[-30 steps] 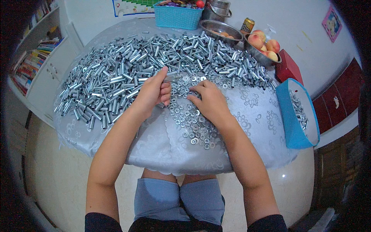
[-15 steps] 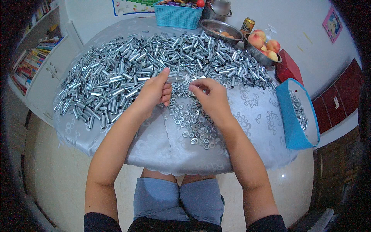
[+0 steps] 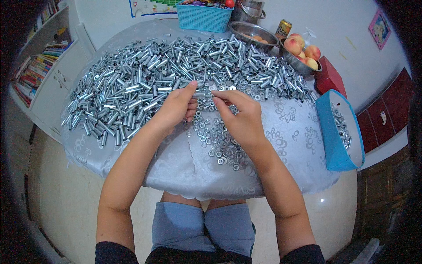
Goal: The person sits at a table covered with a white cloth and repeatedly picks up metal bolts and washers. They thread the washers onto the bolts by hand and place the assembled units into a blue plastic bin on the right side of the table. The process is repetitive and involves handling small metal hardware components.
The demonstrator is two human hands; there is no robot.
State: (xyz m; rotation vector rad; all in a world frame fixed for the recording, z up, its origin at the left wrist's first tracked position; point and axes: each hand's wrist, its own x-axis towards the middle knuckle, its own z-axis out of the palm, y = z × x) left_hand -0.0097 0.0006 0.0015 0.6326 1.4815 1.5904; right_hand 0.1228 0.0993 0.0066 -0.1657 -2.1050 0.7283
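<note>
My left hand is closed around a short silver metal sleeve, its thumb along the top and the sleeve's end sticking out to the right. At that end the thumb and forefinger of my right hand come together in a pinch. Anything small between those fingertips is too hidden to name. Beneath and between both hands lies a spread of silver nuts and washers. Beyond them a wide heap of metal sleeves covers the far and left parts of the table.
A patterned grey tablecloth covers the table. At the right edge stands a blue fabric bin holding metal pieces. Along the back are a light-blue basket, a steel basin, a can, a bowl of peaches and a red box.
My right hand has moved slightly left, bringing its fingertips to the sleeve's right end. My left hand has shifted a little down and right, still holding the sleeve.
</note>
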